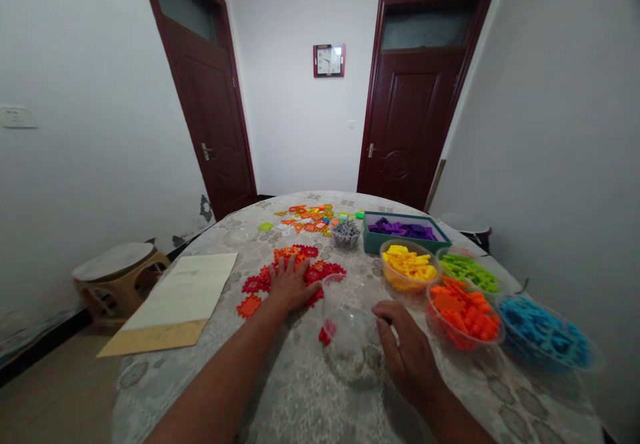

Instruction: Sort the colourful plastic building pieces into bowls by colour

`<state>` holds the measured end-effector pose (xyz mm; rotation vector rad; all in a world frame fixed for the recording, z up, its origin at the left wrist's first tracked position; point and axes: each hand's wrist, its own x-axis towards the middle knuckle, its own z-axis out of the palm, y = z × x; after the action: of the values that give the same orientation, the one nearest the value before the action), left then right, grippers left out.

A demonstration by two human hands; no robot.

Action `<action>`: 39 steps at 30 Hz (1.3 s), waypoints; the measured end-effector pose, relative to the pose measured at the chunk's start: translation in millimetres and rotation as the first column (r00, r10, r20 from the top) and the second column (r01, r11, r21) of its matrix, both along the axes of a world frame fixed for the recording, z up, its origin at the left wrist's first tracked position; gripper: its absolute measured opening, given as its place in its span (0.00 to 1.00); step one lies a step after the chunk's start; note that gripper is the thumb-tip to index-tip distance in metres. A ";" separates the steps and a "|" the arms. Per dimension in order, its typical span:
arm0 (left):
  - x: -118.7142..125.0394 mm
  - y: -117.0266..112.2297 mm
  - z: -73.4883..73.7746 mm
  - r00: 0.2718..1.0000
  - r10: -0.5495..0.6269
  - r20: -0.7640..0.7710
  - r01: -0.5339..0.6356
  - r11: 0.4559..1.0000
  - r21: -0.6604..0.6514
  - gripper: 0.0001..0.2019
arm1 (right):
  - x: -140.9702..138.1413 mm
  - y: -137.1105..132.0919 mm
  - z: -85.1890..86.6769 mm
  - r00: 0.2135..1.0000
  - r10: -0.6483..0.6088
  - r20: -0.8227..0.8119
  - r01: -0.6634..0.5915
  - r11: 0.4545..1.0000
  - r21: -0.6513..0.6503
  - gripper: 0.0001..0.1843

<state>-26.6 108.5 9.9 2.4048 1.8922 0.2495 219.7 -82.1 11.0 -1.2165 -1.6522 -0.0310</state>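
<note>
My left hand (290, 284) lies flat with fingers spread on a heap of red and orange plastic pieces (320, 272) on the round table (300, 397). My right hand (405, 347) rests beside a clear plastic bowl (350, 327), its fingers curved against the bowl's right side. One red piece (326, 334) shows in the bowl at its left wall. No piece is visible in either hand.
To the right stand bowls of yellow (409, 265), orange (464, 312), green (467, 269) and blue (543, 331) pieces, plus a teal box of purple ones (404, 231). A small grey-filled cup (346, 234) and mixed pieces (310, 219) lie further back. A folder (175, 301) overhangs the left edge.
</note>
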 end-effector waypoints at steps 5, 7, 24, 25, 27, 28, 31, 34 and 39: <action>-1.2 -2.0 -2.7 0.994 0.095 -0.044 -0.094 0.995 0.019 0.46 | -1.1 -0.8 4.1 1.000 -0.002 0.017 0.002 1.000 0.025 0.08; -4.3 -14.3 -5.9 0.994 0.092 -0.058 -0.090 0.995 0.043 0.44 | -1.5 -0.8 6.0 1.000 -0.005 0.023 0.004 0.999 0.047 0.08; -18.6 -130.4 -16.6 0.967 -0.248 -0.050 0.250 0.968 0.031 0.34 | 0.7 -1.4 3.2 1.000 0.017 -0.001 -0.017 1.000 -0.017 0.09; -15.8 -132.0 -17.9 0.968 -0.248 -0.047 0.250 0.968 0.036 0.34 | 1.3 -1.3 3.8 1.000 0.010 -0.004 -0.010 1.000 -0.021 0.09; -9.5 -133.5 -18.8 0.969 -0.242 -0.043 0.244 0.969 0.048 0.35 | 2.9 -1.2 5.0 1.000 -0.007 -0.010 0.007 1.000 -0.022 0.09; -5.9 -133.4 -18.5 0.969 -0.244 -0.041 0.246 0.968 0.055 0.35 | 3.8 -1.2 5.5 1.000 -0.019 -0.013 0.019 1.000 -0.019 0.09; 5.6 -130.1 -16.3 0.956 -0.291 -0.044 0.293 0.953 0.072 0.34 | 6.7 -1.1 7.6 0.999 -0.052 -0.011 0.052 0.999 0.006 0.09; 14.9 -121.4 -14.8 0.944 -0.326 -0.055 0.329 0.942 0.066 0.33 | 8.2 -1.3 10.5 0.998 -0.066 -0.001 0.066 0.997 0.035 0.09; 10.6 -103.3 -12.1 0.949 -0.310 -0.057 0.313 0.947 0.067 0.30 | 9.6 -1.5 12.7 0.998 -0.058 0.007 0.057 0.998 0.033 0.08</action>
<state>-16.0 5.2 -2.2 2.7340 1.5093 0.2497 229.3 -83.6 23.6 -1.2403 -1.6173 -0.0985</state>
